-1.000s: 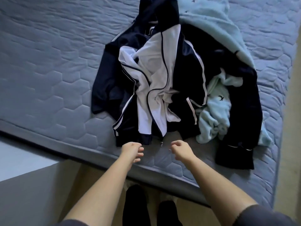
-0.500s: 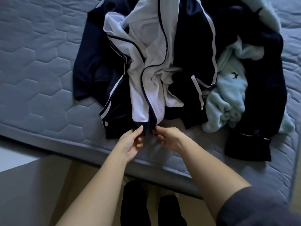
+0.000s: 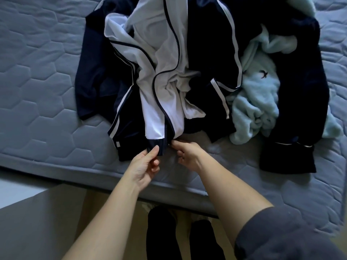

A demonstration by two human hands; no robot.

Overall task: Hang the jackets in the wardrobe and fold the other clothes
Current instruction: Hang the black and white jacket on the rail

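Quilted grey-blue bedding with a hexagon pattern filled my feed, and the bed (image 3: 37, 91) carried a heap of clothes near its six o'clock edge.

I saw the left hand (image 3: 143, 166) with its fingers (image 3: 155, 149) curled, thumb on top, pinching the navy hem (image 3: 131, 149) of the jacket (image 3: 159, 113). Just beside it, at its three o'clock, the right hand (image 3: 188, 154) had its forefinger and thumb drawn together on the foot of the zip (image 3: 161, 107), with the other fingers tucked under. The two hands were nearly touching.

From that point the jacket ran up towards twelve o'clock. It lay open and crumpled with its white lining showing, and navy panels edged with white stripes spread towards nine and one o'clock.

At three o'clock of the jacket lay a pale blue fleece (image 3: 257, 102), bunched up and bearing a small dark bird emblem (image 3: 262, 74). A dark garment (image 3: 300, 81) draped over and around it, and its end reached towards the bed's edge at four o'clock.

A dark sleeve (image 3: 281, 235) covered the right upper arm, and two feet (image 3: 163, 233) in dark socks stood on the floor at six o'clock.
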